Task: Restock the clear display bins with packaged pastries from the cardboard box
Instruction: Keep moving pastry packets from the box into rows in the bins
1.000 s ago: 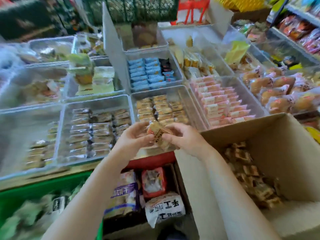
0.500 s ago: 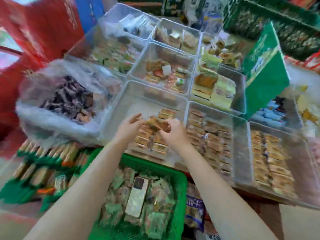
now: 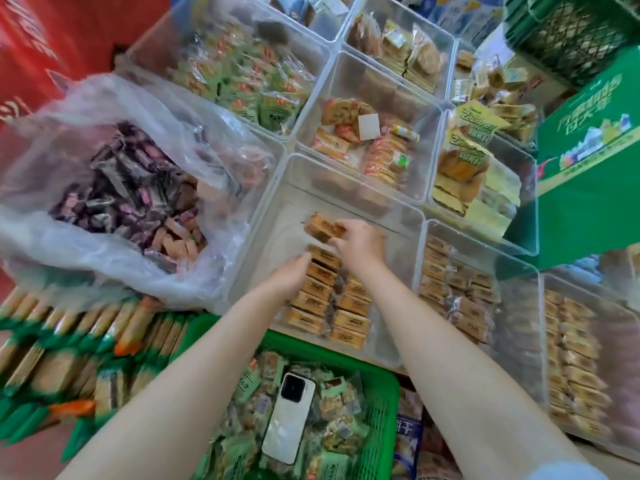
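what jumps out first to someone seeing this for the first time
Two bare arms reach into a clear bin at the centre: the right hand holds a wrapped pastry above two neat rows of the same packs, and the left hand rests on the left row. A big crumpled plastic bag of dark-wrapped snacks fills the left, and a white phone lies in the green basket below.

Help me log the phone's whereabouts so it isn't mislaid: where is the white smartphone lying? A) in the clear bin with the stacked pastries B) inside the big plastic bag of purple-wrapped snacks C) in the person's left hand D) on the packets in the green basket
D: the white smartphone lies camera side up on the green-wrapped packets inside the green basket, below both forearms.
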A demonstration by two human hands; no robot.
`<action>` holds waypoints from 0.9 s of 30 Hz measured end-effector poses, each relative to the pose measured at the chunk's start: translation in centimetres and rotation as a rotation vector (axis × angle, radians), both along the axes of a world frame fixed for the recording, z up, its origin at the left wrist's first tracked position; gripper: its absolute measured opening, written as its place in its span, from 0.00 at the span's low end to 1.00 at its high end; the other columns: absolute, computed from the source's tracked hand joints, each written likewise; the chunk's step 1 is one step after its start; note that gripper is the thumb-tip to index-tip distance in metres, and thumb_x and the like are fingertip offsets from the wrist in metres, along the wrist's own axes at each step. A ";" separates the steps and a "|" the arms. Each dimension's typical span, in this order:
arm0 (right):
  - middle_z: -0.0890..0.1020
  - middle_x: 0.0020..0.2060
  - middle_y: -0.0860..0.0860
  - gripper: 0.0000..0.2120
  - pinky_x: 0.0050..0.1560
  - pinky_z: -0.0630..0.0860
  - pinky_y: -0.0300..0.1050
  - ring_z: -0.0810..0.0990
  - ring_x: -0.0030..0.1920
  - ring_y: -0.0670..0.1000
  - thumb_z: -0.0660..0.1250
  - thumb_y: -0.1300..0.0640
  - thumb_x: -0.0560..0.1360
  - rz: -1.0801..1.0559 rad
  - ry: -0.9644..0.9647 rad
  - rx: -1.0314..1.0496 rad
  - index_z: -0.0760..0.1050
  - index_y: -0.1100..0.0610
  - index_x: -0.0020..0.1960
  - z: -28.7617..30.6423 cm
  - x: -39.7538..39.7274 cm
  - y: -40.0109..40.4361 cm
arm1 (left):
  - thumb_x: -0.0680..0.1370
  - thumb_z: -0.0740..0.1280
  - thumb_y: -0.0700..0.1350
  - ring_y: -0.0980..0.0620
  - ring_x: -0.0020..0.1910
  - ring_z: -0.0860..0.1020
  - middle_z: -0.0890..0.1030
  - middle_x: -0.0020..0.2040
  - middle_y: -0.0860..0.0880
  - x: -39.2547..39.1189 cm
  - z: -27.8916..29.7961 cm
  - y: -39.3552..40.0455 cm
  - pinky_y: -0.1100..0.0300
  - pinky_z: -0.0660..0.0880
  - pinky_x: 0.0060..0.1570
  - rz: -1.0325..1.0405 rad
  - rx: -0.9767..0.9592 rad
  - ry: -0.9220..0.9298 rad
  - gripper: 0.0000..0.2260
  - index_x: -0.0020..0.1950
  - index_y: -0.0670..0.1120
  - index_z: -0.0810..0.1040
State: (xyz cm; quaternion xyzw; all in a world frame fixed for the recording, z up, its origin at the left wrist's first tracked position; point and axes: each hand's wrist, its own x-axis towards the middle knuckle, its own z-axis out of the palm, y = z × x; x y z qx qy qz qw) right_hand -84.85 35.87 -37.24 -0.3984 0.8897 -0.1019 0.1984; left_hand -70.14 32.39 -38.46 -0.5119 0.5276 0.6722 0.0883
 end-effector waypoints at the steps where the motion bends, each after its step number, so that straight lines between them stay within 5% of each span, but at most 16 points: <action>1: 0.82 0.59 0.51 0.17 0.58 0.77 0.51 0.80 0.60 0.55 0.70 0.55 0.78 0.042 0.032 0.075 0.78 0.50 0.66 -0.6 0.1 -0.2 | 0.84 0.49 0.58 0.47 0.49 0.79 0.82 0.49 0.46 -0.2 -0.6 -0.1 0.47 0.75 0.62 -0.036 -0.011 0.009 0.19 0.49 0.52 0.76; 6: 0.79 0.62 0.52 0.24 0.48 0.78 0.50 0.80 0.57 0.58 0.61 0.61 0.81 0.277 0.201 0.269 0.67 0.45 0.75 -2.1 -0.1 0.9 | 0.82 0.47 0.64 0.45 0.59 0.79 0.82 0.60 0.48 -0.2 -2.2 -0.3 0.45 0.74 0.62 -0.075 -0.034 0.040 0.25 0.67 0.55 0.75; 13: 0.72 0.66 0.54 0.29 0.44 0.81 0.54 0.81 0.50 0.59 0.60 0.63 0.80 0.381 0.245 0.351 0.59 0.50 0.78 -2.2 0.5 1.9 | 0.84 0.47 0.61 0.45 0.60 0.77 0.79 0.64 0.46 -0.2 -2.2 -0.2 0.49 0.74 0.57 -0.079 -0.062 0.064 0.25 0.73 0.51 0.71; 19: 0.67 0.72 0.57 0.33 0.44 0.81 0.53 0.80 0.52 0.58 0.61 0.64 0.78 0.425 0.297 0.416 0.54 0.52 0.80 -1.9 0.6 2.4 | 0.84 0.55 0.61 0.41 0.76 0.64 0.62 0.80 0.45 0.3 -1.9 0.2 0.45 0.66 0.71 -0.114 -0.140 0.005 0.31 0.83 0.51 0.51; 23: 0.63 0.73 0.59 0.31 0.50 0.81 0.58 0.79 0.55 0.60 0.61 0.63 0.78 0.403 0.251 0.439 0.57 0.52 0.79 -0.7 1.1 2.8 | 0.84 0.56 0.59 0.42 0.74 0.68 0.67 0.78 0.45 0.6 -1.7 0.6 0.49 0.67 0.68 -0.168 -0.238 -0.023 0.28 0.82 0.51 0.56; 27: 0.66 0.71 0.55 0.22 0.48 0.78 0.50 0.78 0.52 0.55 0.56 0.58 0.82 0.197 0.068 0.158 0.65 0.51 0.76 1.8 1.5 6.5 | 0.84 0.59 0.53 0.44 0.67 0.73 0.75 0.70 0.45 0.7 0.8 1.9 0.48 0.71 0.65 -0.089 -0.573 -0.072 0.21 0.75 0.47 0.70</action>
